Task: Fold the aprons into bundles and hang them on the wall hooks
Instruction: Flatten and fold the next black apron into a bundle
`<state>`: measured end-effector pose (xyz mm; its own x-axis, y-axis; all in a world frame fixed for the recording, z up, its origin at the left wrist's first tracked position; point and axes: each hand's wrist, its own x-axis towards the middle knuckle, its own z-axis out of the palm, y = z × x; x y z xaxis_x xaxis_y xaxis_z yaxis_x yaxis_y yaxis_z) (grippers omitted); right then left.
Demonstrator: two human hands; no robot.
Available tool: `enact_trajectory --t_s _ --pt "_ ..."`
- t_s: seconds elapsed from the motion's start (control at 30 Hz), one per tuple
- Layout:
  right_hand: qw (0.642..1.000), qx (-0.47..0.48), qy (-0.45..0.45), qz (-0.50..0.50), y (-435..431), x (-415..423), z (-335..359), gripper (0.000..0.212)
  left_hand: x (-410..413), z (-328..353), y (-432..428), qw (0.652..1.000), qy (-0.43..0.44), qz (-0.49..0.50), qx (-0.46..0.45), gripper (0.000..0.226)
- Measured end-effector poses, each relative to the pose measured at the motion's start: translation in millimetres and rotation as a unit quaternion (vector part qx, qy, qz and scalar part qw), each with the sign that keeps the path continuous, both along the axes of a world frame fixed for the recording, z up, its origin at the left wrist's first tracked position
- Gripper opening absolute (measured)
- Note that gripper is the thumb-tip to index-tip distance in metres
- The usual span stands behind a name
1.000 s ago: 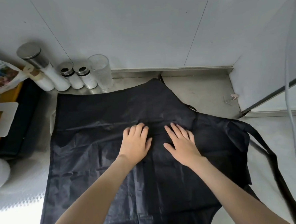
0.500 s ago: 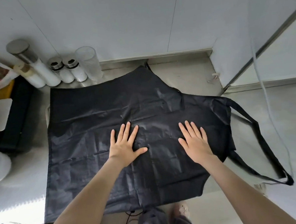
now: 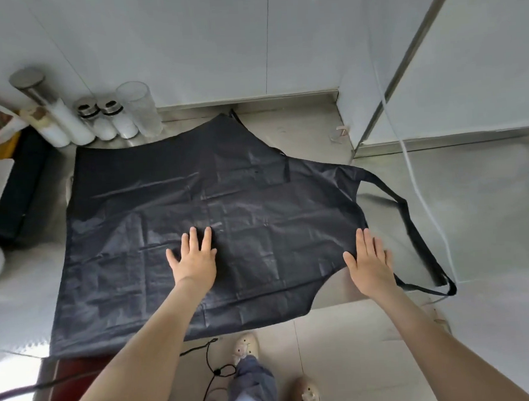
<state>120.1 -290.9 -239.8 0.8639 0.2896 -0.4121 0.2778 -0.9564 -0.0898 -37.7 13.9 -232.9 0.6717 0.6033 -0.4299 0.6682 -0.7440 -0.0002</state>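
Observation:
A black apron lies spread flat on the steel counter, its bib to the right and its neck strap looping off toward the counter's front edge. My left hand presses flat on the middle of the fabric, fingers straight. At the bib's right edge my right hand lies flat with straight fingers, partly on the fabric and partly on bare counter. No wall hooks are in view.
Several shakers and a clear glass stand at the back left against the wall. A black and yellow box sits at the left edge. A white cord hangs at the right. Below the counter edge are the floor and my shoes.
Both hands have slid apart across the apron, the left a little leftward, the right out to the bib's edge, flattening the fabric. The camera has pulled back.

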Motion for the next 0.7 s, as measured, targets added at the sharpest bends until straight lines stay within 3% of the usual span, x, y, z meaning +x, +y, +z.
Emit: enact_trajectory --t_s 0.1,0.2,0.33,0.47,0.57,0.7 --pt "0.999 -0.006 -0.027 0.019 -12.8 -1.2 7.8 0.063 -6.0 2.8 -4.9 0.998 -0.025 0.049 -0.039 0.060" --pt "0.988 0.047 -0.029 0.145 -7.9 -5.7 22.2 0.076 -13.7 6.5 -9.9 0.995 -0.052 0.055 -0.071 0.064" --pt "0.928 0.088 0.064 0.355 21.6 -27.8 38.5 0.094 -29.0 12.4 -10.8 0.992 -0.066 0.042 -0.101 0.066" --pt "0.864 0.029 0.082 0.496 58.4 -56.5 29.6 0.109 -52.7 16.2 0.2 0.991 -0.059 0.027 -0.118 0.065" --pt "0.846 0.002 0.062 0.530 70.1 -66.1 24.4 0.091 -75.0 18.8 10.8 0.990 -0.061 0.018 -0.126 0.063" --pt "0.829 0.065 0.043 0.554 74.0 -70.1 21.6 0.055 -109.2 20.6 25.8 0.983 -0.086 0.022 -0.158 0.064"
